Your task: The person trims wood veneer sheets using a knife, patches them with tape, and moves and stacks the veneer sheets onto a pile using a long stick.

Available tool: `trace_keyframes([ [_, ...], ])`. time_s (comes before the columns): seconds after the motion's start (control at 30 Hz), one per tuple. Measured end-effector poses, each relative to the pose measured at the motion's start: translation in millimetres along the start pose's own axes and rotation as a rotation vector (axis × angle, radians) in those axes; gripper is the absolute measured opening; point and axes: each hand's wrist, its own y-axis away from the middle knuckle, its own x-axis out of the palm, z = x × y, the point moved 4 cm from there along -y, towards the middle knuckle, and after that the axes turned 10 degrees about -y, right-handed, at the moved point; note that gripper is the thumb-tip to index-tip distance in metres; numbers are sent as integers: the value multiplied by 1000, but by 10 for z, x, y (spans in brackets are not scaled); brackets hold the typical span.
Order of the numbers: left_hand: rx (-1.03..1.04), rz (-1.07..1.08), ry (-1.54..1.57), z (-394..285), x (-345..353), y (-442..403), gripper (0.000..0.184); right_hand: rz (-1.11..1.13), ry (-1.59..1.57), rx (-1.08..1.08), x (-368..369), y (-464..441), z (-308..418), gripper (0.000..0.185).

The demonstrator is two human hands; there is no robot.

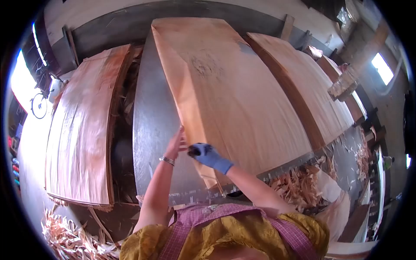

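Note:
A large wood veneer sheet (255, 104) lies over the metal-topped table (149, 95) in front of me. Along its left side a narrow strip is folded over or raised, running from the far corner down toward me. My left hand (177, 143), bare with bangles at the wrist, is at that left edge, its fingers apart and touching or very near the veneer. Beside it, my right hand (208, 157) wears a blue glove with dark fingertips. Its fingers are curled closed over the strip; whatever is in them is hidden.
Veneer stacks stand on the left (86, 125) and right (307, 82). Shavings and veneer scraps are heaped at the lower left (73, 236) and lower right (299, 186). A wrapped post or pipe (346, 84) juts in at the right. A bicycle (39, 105) is far left.

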Motion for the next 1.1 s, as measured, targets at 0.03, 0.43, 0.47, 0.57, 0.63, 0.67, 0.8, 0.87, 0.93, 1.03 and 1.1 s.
trace_keyframes([
  [0.03, -13, -39, -34, -66, -122, 30, 65, 41, -12, -19, 124, -25, 133, 32],
  [0.43, 198, -343, -103, 678, -1770, 337, 15, -201, 320, 464, 339, 993, -613, 64],
  [0.47, 182, -378, -151, 800, -1865, 342, 17, -148, 370, 530, 380, 1082, -691, 65],
  [0.57, 174, -379, -143, 1159, -2018, 324, 26, -139, 336, 588, 506, 1178, -965, 65],
  [0.63, -85, -432, -324, 1365, -2106, 315, 40, -171, 283, 565, 576, 1195, -1129, 64],
  [0.67, -99, -455, -338, 1463, -2119, 291, 43, -188, 257, 554, 602, 1200, -1203, 64],
  [0.8, -151, -539, -487, 1878, -2258, 139, 58, -299, 188, 514, 535, 1243, -1137, 56],
  [0.87, -152, -534, -435, 1812, -2149, 227, 66, -372, 192, 476, 551, 1284, -1240, 50],
  [0.93, -127, -575, -427, 1803, -2105, 267, 67, -287, 217, 541, 497, 1356, -1221, 44],
  [1.03, -80, -668, -536, 1701, -2013, 367, 70, -282, 211, 560, 365, 1578, -1152, 40],
  [1.1, -112, -781, -764, 1519, -1940, 541, 72, -328, 205, 493, 254, 1638, -1082, 38],
])
